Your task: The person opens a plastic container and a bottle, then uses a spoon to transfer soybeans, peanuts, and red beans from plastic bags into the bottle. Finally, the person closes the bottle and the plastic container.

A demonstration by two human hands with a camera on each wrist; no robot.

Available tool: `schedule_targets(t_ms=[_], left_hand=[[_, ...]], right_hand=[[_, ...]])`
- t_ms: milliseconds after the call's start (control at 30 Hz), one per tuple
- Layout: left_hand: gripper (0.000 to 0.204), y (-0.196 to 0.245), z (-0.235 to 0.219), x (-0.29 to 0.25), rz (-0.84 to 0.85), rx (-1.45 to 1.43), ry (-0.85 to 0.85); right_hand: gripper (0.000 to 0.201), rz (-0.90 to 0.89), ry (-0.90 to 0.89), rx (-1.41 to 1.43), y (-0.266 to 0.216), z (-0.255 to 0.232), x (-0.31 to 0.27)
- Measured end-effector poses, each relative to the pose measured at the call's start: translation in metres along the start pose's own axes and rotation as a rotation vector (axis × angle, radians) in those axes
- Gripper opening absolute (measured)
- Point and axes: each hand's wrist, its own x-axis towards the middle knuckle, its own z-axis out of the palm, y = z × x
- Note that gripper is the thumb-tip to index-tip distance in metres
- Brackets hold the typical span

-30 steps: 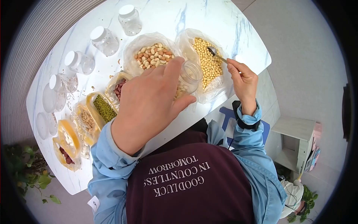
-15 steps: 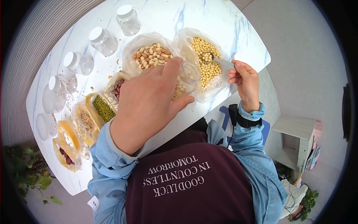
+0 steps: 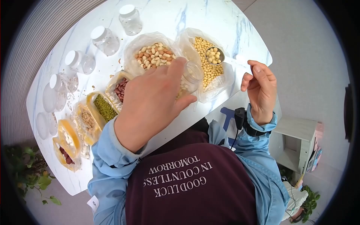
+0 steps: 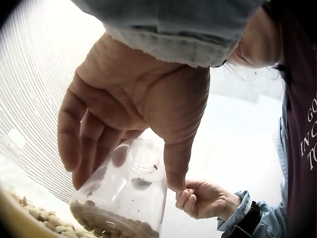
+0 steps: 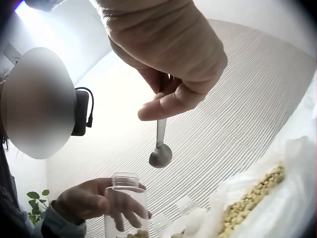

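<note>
My left hand [image 3: 148, 101] grips an unlidded clear jar [image 3: 193, 72], thumb on one side and fingers on the other. In the left wrist view a layer of pale beans or nuts [image 4: 114, 223] covers the jar's bottom. My right hand [image 3: 262, 90] pinches the handle of a metal spoon [image 5: 161, 156] between thumb and fingers. Its bowl carries several yellow soybeans [image 3: 213, 55] and overlaps the open bag of soybeans [image 3: 212, 77] in the head view. Beside it stands a bag of peanuts [image 3: 154, 54], partly behind the left hand.
Several clear jars with white lids [image 3: 106, 40] line the far left of the marbled table [image 3: 161, 18]. Small bags of red beans [image 3: 120, 89], green mung beans [image 3: 105, 108] and other dried foods run along the left. The table's near edge passes under my forearms.
The spoon has come up out of the soybeans with a load in its bowl. My right hand has moved right, away from the bag. The left hand and jar stay nearly in place.
</note>
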Motion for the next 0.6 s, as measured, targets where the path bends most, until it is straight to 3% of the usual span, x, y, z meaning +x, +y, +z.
schedule_targets(t_ms=[167,267,433,533,600], left_hand=[[0.068,0.002,-0.001,0.0,-0.016,0.008,-0.016],[0.068,0.001,0.0,0.0,-0.009,0.013,0.003],[0.068,0.003,-0.002,0.001,-0.053,0.007,-0.022],[0.069,0.003,-0.003,0.002,-0.064,-0.007,-0.027],[0.069,0.003,-0.001,0.002,-0.066,0.003,-0.029]], right_hand=[[0.021,-0.057,-0.073,-0.065,-0.012,0.022,-0.01],[0.019,-0.177,-0.072,-0.29,-0.016,0.031,-0.02],[0.018,-0.63,-0.29,-0.705,-0.018,0.033,-0.022],[0.018,-0.785,-0.337,-0.773,-0.018,0.034,-0.02],[0.016,-0.774,-0.247,-0.819,-0.017,0.025,-0.022]])
